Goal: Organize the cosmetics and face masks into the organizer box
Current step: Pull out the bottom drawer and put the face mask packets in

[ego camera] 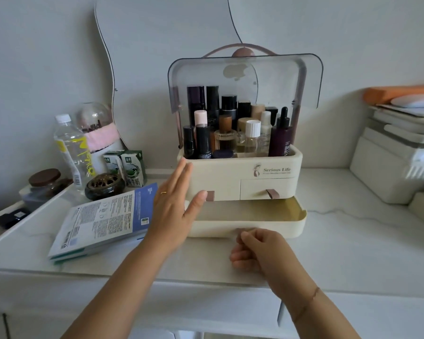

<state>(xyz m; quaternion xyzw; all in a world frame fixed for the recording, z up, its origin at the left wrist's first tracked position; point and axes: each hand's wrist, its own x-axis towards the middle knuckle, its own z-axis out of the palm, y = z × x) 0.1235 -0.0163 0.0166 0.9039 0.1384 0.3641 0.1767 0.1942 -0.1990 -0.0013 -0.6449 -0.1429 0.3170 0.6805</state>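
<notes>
A cream organizer box stands on the white table, its clear lid raised. Several cosmetic bottles stand upright in its top compartment. The wide bottom drawer is pulled out and looks empty. My right hand is curled at that drawer's front edge, fingers pinched on its pull tab. My left hand lies flat and open against the box's left front, thumb by the small left drawer's tab. A stack of face mask packets lies on the table left of the box.
At the back left stand a water bottle, a glass dome, two milk cartons, a dark incense burner and a jar on a white tray. White boxes are stacked at the right.
</notes>
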